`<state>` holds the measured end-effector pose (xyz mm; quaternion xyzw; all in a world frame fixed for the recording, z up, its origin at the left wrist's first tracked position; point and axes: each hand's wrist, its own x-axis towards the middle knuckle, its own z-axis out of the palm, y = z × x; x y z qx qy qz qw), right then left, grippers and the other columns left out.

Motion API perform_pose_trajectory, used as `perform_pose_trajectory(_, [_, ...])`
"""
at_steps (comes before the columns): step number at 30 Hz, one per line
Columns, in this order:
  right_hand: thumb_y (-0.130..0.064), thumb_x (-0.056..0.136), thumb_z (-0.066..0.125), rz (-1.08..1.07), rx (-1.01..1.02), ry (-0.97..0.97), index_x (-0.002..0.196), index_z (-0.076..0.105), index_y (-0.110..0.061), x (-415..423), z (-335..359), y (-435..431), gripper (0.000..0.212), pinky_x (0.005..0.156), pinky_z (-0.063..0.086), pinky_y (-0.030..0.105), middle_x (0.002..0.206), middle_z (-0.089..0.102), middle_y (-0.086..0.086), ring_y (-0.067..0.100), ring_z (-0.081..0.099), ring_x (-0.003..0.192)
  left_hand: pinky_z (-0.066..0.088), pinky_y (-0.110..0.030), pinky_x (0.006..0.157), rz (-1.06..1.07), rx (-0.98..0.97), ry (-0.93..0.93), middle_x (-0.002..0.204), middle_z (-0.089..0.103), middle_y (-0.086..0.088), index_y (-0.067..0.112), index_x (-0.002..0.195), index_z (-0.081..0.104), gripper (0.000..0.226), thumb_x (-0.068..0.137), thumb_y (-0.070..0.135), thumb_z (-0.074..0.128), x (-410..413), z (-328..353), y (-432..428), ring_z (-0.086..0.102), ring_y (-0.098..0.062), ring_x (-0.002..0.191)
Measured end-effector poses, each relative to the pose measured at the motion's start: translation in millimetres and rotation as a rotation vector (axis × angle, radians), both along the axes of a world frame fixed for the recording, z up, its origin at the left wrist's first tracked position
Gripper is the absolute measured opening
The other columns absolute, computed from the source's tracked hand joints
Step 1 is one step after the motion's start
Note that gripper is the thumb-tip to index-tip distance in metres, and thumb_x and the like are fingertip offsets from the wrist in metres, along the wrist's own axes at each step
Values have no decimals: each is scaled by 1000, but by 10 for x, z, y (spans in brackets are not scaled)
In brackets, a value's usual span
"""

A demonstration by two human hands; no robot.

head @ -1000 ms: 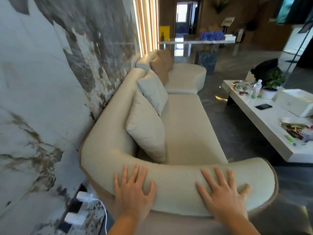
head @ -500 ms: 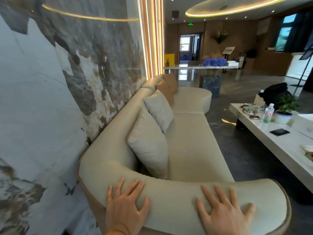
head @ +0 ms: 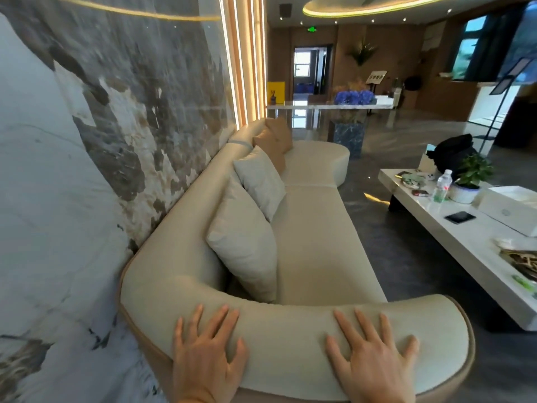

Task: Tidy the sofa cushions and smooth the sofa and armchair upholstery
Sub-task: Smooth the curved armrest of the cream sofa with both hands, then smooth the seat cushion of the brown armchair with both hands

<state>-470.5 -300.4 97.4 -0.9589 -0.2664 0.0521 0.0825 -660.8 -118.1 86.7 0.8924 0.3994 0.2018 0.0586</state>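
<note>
1. At the near end of a long cream sofa (head: 313, 251), a person leans over the rounded armrest (head: 290, 338), and only the two bare hands and wrists show.
2. Left hand (head: 203, 356) lies palm down on the outer curve of the armrest, fingers spread and flat, gripping nothing.
3. Right hand (head: 372, 359) lies the same way further along the armrest, fingers fanned, thumb out to the side, open and pressed on the fabric.
4. Both hands are well apart from each other, with bare upholstery between them.
5. Beyond the armrest, a large pale cushion (head: 247, 251) leans upright against the sofa back, its lower corner on the seat.
6. A second pale cushion (head: 261, 184) stands just behind it, tilted and overlapping its top edge.
7. Further back, two tan cushions (head: 276, 138) stand against the backrest, near the far rounded seat section.
8. The sofa back runs along a marble-patterned wall (head: 87, 141) on the left.
9. To the right, across a dark glossy floor (head: 406, 257), stands a long white low table (head: 465, 242).
10. On that table sit a plastic water bottle (head: 441, 186), a potted green plant (head: 470, 175), a dark phone (head: 460, 217) and a white box (head: 514, 207).
</note>
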Motion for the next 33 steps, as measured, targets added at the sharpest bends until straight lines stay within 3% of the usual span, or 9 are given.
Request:
perform_pose_trajectory(4, [-79,76,-6,41,-28,-46,147,6,-60,-11,-80,-38,74,109,-1,67,165,17,-17,24,3,154,26,-62,112,12,-12,132,136,60,12,36,129,63,58,82,51,33,-16,-14,0,47,-35,134])
perform_pose_trajectory(8, [-75,82,-5,82,-88,34,149,0,-56,-2,-45,-72,70,111,-6,69,168,9,-11,28,-4,154,2,-55,119,54,-81,276,157,32,19,42,148,36,68,87,51,6,31,15,-43,18,-27,150])
perform_pose_trajectory(14, [-57,97,26,257,-142,245,154,6,-48,-153,255,-455,61,121,2,57,168,-8,-7,24,-11,154,8,-59,118,126,-286,414,165,11,7,28,156,16,59,99,43,14,166,261,-305,4,-29,151])
perform_pose_trajectory(16, [-44,96,44,297,-163,375,154,22,-39,-252,477,-772,63,121,21,51,168,0,-3,25,2,154,14,-58,117,121,-364,464,166,7,-1,23,156,11,63,99,48,20,215,411,-638,3,-35,150])
perform_pose_trajectory(19, [-34,94,47,231,-261,617,135,57,-17,-509,726,-1479,45,108,44,44,149,48,13,33,48,135,29,-50,112,-9,-368,634,165,1,-11,24,156,3,71,98,51,35,198,566,-1316,14,-42,146])
perform_pose_trajectory(22, [-28,94,45,214,-353,773,123,65,-9,-728,949,-2621,39,106,45,41,136,60,16,36,54,126,44,-40,98,-176,-472,745,155,33,-13,19,148,33,57,97,43,42,198,640,-2048,47,-31,130])
perform_pose_trajectory(25, [-19,95,46,127,-348,715,120,65,-2,-868,1270,-3785,36,103,46,40,132,62,21,38,56,123,51,-35,84,-299,-504,803,121,64,-8,15,117,62,35,94,36,46,206,801,-2956,62,-27,108])
perform_pose_trajectory(30, [-30,94,48,121,-167,560,121,63,-11,-1051,1930,-4614,36,99,49,42,131,62,18,38,57,121,49,-38,95,-581,-475,808,126,64,-13,14,118,64,35,98,33,41,311,1098,-4860,60,-31,118])
perform_pose_trajectory(33, [-30,98,44,173,-253,478,129,60,-8,-1030,2269,-5221,42,105,46,42,140,58,16,36,54,128,48,-44,97,-485,-598,653,127,61,-25,4,118,62,34,98,21,40,423,1316,-5727,57,-41,118])
